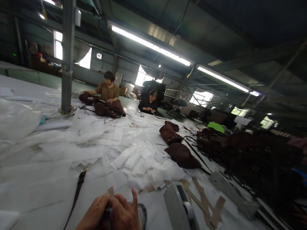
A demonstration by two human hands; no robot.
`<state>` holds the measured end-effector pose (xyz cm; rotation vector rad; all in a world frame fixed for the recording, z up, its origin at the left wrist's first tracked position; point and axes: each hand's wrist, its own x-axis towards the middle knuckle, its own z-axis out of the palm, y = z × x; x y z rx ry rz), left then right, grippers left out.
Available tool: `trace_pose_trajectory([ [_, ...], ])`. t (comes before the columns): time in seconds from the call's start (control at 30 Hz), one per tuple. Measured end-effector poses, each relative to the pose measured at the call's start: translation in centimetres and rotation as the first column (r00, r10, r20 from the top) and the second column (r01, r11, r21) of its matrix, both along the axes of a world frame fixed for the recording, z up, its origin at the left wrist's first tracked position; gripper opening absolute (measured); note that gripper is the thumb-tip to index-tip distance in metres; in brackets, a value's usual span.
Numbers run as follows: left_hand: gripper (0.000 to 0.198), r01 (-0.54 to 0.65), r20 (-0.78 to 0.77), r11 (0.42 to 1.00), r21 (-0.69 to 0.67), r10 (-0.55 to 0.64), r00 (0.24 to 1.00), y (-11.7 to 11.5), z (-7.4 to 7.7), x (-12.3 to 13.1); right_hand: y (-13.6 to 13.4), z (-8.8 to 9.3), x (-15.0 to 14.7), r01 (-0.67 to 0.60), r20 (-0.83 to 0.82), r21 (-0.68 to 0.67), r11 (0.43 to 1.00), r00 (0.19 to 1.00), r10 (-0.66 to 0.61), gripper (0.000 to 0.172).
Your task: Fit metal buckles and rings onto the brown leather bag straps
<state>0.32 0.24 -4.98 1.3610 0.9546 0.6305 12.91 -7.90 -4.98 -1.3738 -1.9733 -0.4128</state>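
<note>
My left hand and my right hand are together at the bottom edge, fingers closed around something dark that they mostly hide. One finger of my right hand sticks up. A rounded, shiny grey edge shows beside the right hand; I cannot tell what it belongs to. A small beige scrap pokes out above the fingertips. To the left lies a dark brown leather strap with a gold buckle. Close on the right stands a grey block-shaped device resembling a tape dispenser.
White sheets cover much of the table. Brown bags lie beyond, with a large dark pile at right. Beige strips lie near a second grey device. A post rises at left; two people work across the table.
</note>
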Motion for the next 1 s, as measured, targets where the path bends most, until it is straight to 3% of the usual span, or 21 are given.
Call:
trace_pose_trajectory([
  [0.13, 0.056, 0.202, 0.133, 0.975, -0.094, -0.189, 0.973, -0.1, 0.3, 0.2, 0.0, -0.5, 1.3, 0.043, 0.056, 0.097, 0.994, 0.997, -0.049, 0.056],
  [0.2, 0.055, 0.31, 0.213, 0.946, -0.091, -0.286, 0.934, -0.3, 0.9, 0.4, 0.0, -0.8, 2.1, 0.067, 0.051, 0.069, 0.995, 0.996, -0.071, 0.062],
  [0.27, 0.054, 0.326, 0.252, 0.944, -0.044, -0.306, 0.918, -0.5, 1.5, 0.4, -0.2, -1.1, 2.8, 0.05, 0.034, -0.09, 0.995, 0.998, -0.047, 0.071],
  [0.33, 0.055, 0.335, 0.271, 0.942, -0.011, -0.32, 0.908, -0.6, 2.0, 0.4, -0.6, -0.9, 3.1, 0.02, -0.021, -0.287, 0.958, 0.999, -0.027, 0.084],
  [0.4, 0.055, 0.332, 0.251, 0.943, -0.01, -0.319, 0.914, -0.5, 2.4, 0.2, -1.0, 0.2, 3.2, -0.018, -0.154, -0.426, 0.904, 0.987, -0.053, 0.095],
  [0.47, 0.05, 0.322, 0.212, 0.947, 0.001, -0.315, 0.925, -0.4, 2.8, 0.0, -1.2, 2.4, 3.1, -0.107, -0.368, -0.523, 0.846, 0.923, -0.11, 0.096],
  [0.57, 0.037, 0.315, 0.184, 0.947, 0.06, -0.32, 0.929, -0.6, 3.5, -0.2, -0.7, 6.6, 3.1, -0.231, -0.569, -0.602, 0.765, 0.796, -0.207, 0.082],
  [0.63, 0.032, 0.341, 0.178, 0.935, 0.097, -0.354, 0.918, -0.8, 3.9, -0.3, -0.1, 9.2, 3.3, -0.226, -0.541, -0.628, 0.745, 0.814, -0.21, 0.069],
  [0.73, 0.03, 0.34, 0.157, 0.935, 0.101, -0.352, 0.923, -0.9, 4.1, -0.3, 0.6, 11.4, 3.3, -0.083, -0.394, -0.6, 0.796, 0.896, -0.203, 0.047],
  [0.8, 0.027, 0.313, 0.162, 0.946, 0.085, -0.324, 0.932, -0.8, 4.1, -0.2, 0.5, 11.7, 3.1, -0.003, -0.29, -0.546, 0.838, 0.939, -0.185, 0.031],
  [0.87, 0.028, 0.304, 0.188, 0.95, 0.071, -0.312, 0.931, -0.8, 4.3, -0.2, 0.1, 11.0, 3.0, -0.004, -0.176, -0.511, 0.86, 0.979, -0.1, 0.023],
  [1.0, 0.035, 0.303, 0.252, 0.953, 0.007, -0.295, 0.922, -0.9, 4.5, 0.0, -0.5, 7.7, 3.1, -0.031, 0.028, -0.448, 0.894, 0.998, 0.049, 0.024],
])
